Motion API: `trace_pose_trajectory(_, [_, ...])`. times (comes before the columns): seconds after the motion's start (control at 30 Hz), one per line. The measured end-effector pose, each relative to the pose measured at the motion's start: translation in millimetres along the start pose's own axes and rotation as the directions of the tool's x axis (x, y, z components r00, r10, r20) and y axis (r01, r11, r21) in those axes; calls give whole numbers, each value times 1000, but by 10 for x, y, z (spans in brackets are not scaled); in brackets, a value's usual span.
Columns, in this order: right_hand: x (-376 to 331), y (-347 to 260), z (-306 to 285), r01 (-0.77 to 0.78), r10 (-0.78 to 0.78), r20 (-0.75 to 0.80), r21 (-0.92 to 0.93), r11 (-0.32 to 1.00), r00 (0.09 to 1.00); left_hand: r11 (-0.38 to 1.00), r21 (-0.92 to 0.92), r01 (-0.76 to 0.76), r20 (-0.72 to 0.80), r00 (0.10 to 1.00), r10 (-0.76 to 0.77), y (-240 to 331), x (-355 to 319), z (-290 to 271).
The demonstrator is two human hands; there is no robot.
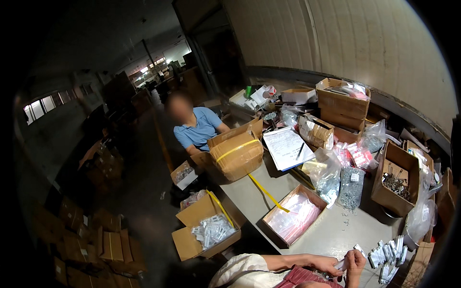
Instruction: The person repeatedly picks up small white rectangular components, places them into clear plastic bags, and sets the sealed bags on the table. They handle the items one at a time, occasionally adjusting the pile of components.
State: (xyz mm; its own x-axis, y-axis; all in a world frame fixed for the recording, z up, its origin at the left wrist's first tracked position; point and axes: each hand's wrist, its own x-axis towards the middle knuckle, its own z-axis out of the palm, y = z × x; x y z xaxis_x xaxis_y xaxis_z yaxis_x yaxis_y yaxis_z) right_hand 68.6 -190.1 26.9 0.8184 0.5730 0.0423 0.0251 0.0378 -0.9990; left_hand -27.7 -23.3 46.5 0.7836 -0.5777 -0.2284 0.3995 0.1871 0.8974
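Right at the near edge of a grey table (240,192), my two hands meet over a small whitish piece (341,264). My left hand (327,264) has its fingers closed on it; my right hand (355,260) is curled beside it, and I cannot tell what it grips. Just to the right, flat silver metal parts (387,253) lie in an overlapping spread. Beyond my hands, a shallow carton (272,227) of clear and pink plastic packets takes up the near left, a yellow strap (265,192) trailing onto it from a large taped carton (238,161) farther off. Loose screws (345,222) are scattered below a clear bag of screws (351,187). On the far right, an open brown box (401,162) holds metal rods. Handwritten sheets (282,144) with a pen (300,151) lie mid-table, crowded by bags and boxes. Left of the table, an open carton (188,244) holds silver parts in plastic. At the far left, a co-worker in a blue shirt (204,127) sits behind the taped carton, which hides their hands.
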Motion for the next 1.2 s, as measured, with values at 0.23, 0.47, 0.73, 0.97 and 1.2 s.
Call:
trace_pose_trajectory(0.23, [98, -108, -12, 109, -77, 140, -239, 965, 987, 994, -88, -68, -42, 997, 64, -105, 22, 55])
trace_pose_trajectory(0.47, [361, -1063, 181, 345, -295, 193, -327, 880, 936, 926, 196, -323, -340, 863, 373, -410, 136, -101])
trace_pose_trajectory(0.73, [333, -2153, 253, 329, -441, 742, 307, 893, 505, 935, 338, -105, -613, 730, 303, -480, -170, -219])
trace_pose_trajectory(0.97, [345, -2415, 432, 586, -396, 727, -10, 811, 561, 954, 244, -175, -667, 683, 296, -674, -304, -294])
trace_pose_trajectory(1.2, [366, -777, 334, 317, -135, 450, -358, 878, 883, 913, 311, -265, -661, 630, 408, -1024, 38, -379])
